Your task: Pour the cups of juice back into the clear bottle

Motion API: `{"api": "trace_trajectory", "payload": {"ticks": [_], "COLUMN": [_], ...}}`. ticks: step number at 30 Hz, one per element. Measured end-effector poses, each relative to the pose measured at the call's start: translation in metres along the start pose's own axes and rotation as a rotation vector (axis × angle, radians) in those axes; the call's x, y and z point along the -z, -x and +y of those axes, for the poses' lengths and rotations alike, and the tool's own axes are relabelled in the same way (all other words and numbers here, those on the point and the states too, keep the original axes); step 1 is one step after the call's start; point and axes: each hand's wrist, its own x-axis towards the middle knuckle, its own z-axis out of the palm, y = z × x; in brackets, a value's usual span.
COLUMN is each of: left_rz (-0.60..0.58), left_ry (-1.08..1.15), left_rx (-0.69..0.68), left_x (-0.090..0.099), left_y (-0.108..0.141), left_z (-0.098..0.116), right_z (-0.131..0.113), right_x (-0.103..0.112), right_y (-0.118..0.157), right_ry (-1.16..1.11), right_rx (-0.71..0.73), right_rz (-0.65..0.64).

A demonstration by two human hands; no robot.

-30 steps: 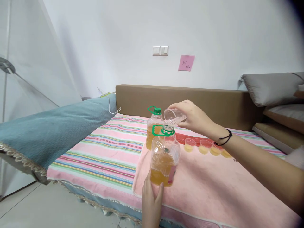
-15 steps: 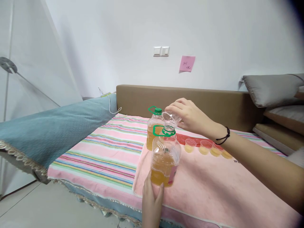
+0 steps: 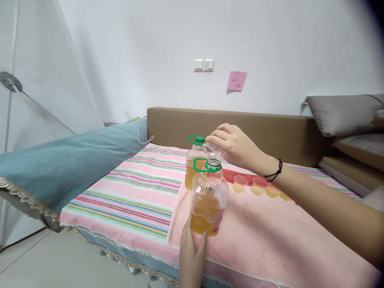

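Observation:
My right hand [image 3: 235, 144] grips a clear plastic cup [image 3: 213, 150], tipped on its side over the neck of a big clear bottle [image 3: 208, 204]. This bottle has no cap on; a green ring handle sits round its neck, and amber liquid fills its lower part. Low down at its base, my left hand [image 3: 192, 248] holds it with thumb and fingers spread around the near side. Just behind stands a second bottle [image 3: 191, 164] of amber liquid, closed with a green cap. Whether any liquid is in the tilted cup I cannot tell.
Several cups [image 3: 240, 185] of pale yellow liquid stand in a row on a red strip [image 3: 250, 177] across the pink cloth [image 3: 258, 240], partly behind my right forearm. A brown headboard [image 3: 171, 124] runs along the back. Cushions [image 3: 345, 114] are piled at right.
My right hand with the cup has shifted slightly left, and the cup looks more tipped. The bottle and my left hand stay where they were.

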Motion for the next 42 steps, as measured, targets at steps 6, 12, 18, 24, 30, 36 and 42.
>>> {"api": "trace_trajectory", "payload": {"ticks": [6, 12, 18, 24, 30, 36, 42], "left_rz": [0.004, -0.023, -0.05, 0.013, 0.018, 0.01, 0.087], "left_ry": [-0.01, -0.029, -0.031, -0.039, -0.044, -0.03, -0.063], "left_rx": [0.011, 0.019, 0.023, 0.0, -0.004, 0.042, 0.098], "left_x": [-0.001, 0.003, 0.005, 0.001, 0.0, 0.004, 0.016], "left_y": [0.001, 0.001, 0.001, 0.001, 0.002, -0.003, -0.015], "left_z": [-0.001, 0.0, 0.0, -0.003, -0.002, -0.005, -0.018], "right_z": [-0.001, 0.0, -0.001, 0.001, 0.006, 0.013, 0.008], "right_x": [0.0, -0.001, -0.002, 0.002, 0.008, 0.015, 0.016], "right_y": [-0.002, 0.001, 0.002, -0.004, 0.0, 0.034, 0.11], "right_ry": [0.014, -0.054, 0.025, 0.065, -0.001, -0.218, -0.808], "right_rx": [-0.014, -0.004, 0.0, 0.185, 0.229, -0.067, -0.651], "right_rz": [0.011, 0.062, 0.096, 0.093, 0.065, 0.029, 0.032]}}
